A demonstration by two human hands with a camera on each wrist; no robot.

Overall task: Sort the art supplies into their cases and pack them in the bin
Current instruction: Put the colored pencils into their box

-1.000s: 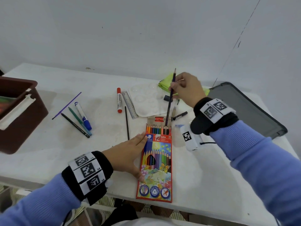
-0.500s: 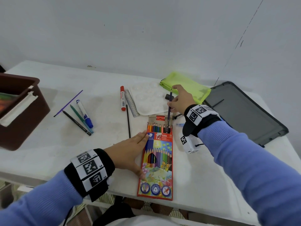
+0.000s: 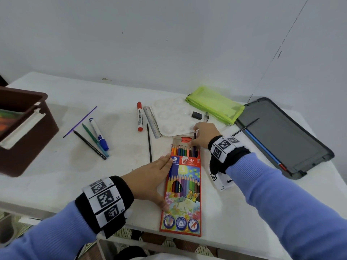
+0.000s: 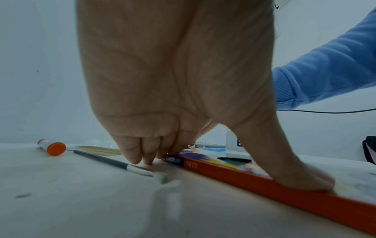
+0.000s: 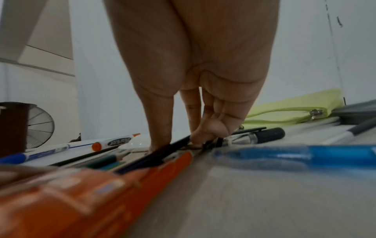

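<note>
A flat orange cardboard box of coloured pencils (image 3: 181,194) lies lengthwise on the white table (image 3: 56,175), its open end at 12 o'clock with a row of pencil tips showing. The left hand (image 3: 150,180) lies open at the box's 9 o'clock edge, fingers straight against the side and thumb pressed on the printed lid. The right hand (image 3: 203,136) is at the box mouth, at 1 o'clock from the box; thumb and fingers pinch one dark coloured pencil (image 3: 194,141), whose lower part sits in the rightmost slot of the row.

At 12 o'clock of the box lies one white plastic paint palette (image 3: 172,117) with round wells, one small black eraser (image 3: 196,115) on its right edge. Left of the palette lie one clear ruler (image 3: 152,121), one red-capped whiteboard marker (image 3: 139,117) and one thin black stick (image 3: 149,142).

At 10 o'clock, four items lie bunched: one purple stick (image 3: 80,121), one black pencil (image 3: 89,144), one green pencil (image 3: 93,138) and one blue-capped marker (image 3: 98,134). One brown plastic bin (image 3: 28,128) stands at the table's 9 o'clock edge.

One lime-green zip pouch (image 3: 216,105) lies at 1 o'clock, and one grey lid (image 3: 285,137) at 2 o'clock carries two slim items, one blue pencil (image 3: 262,147) and one thin black brush (image 3: 246,126).
</note>
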